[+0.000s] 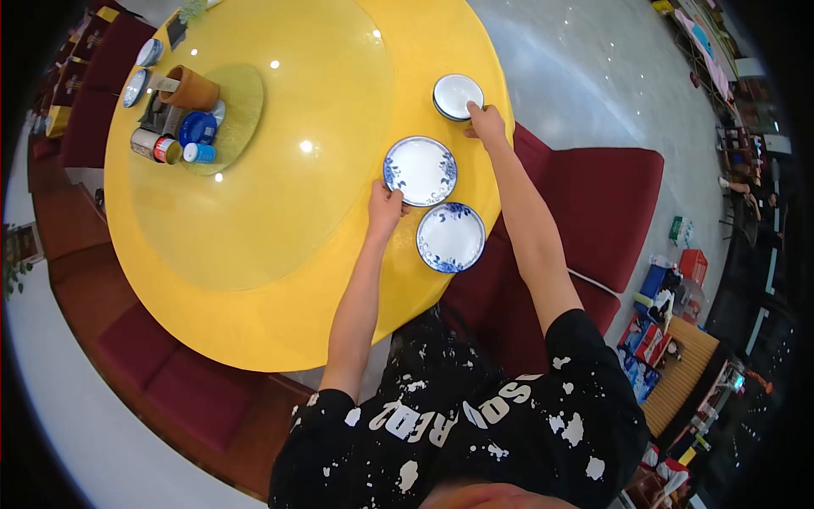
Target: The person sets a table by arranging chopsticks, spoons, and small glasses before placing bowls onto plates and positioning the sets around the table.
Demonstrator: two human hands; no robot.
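My left hand (387, 206) grips the lower left rim of a white plate (420, 168) with blue floral edging, thumb on top and fingers beneath. A second plate (450, 237) of the same pattern rests near the table's edge, just below the first in view. Farther up, my right hand (487, 124) pinches the near rim of a small white bowl (458, 96) with a dark outer side, its thumb over the inside. All three pieces are over the right side of the yellow round table (280, 335).
A round glass turntable (322, 102) covers the table's middle. On its left stand a brown pot (192, 88), a blue dish (197, 128), jars and cans. Two bowls (136, 87) sit at the far left edge. Dark red chairs (602, 204) surround the table.
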